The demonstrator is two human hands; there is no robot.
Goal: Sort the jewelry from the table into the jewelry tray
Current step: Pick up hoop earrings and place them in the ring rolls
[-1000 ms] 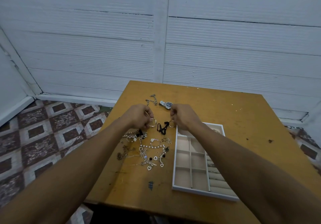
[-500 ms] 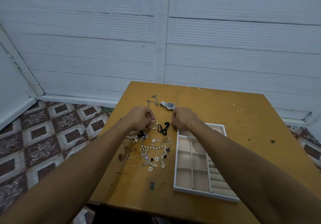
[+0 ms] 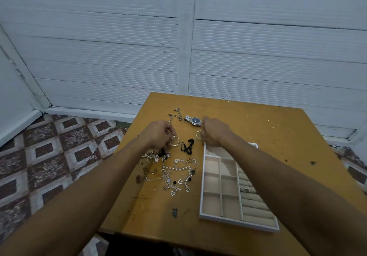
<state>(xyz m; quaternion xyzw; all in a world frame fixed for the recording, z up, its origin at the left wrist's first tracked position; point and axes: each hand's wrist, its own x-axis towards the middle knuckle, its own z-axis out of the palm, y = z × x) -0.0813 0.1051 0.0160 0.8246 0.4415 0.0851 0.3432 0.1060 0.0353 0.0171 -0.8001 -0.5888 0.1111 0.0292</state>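
Just left of the tray's (image 3: 236, 223) far end, our left hand (image 3: 158, 135) pinches a gold hoop (image 3: 175, 142) and our right hand (image 3: 215, 131) a smaller ring (image 3: 198, 134), fingers (image 3: 172, 132) curled. We likely hold them apart for separate slots. The jewelry heap (image 3: 179, 168) waits on the tabletop (image 3: 268, 136), left of the tray.

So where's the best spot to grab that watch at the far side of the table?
Pinch the watch by the two sides of its round case, coming straight down from above. It lies flat, face up, so the case probably stands proud while the thin band hugs the table.
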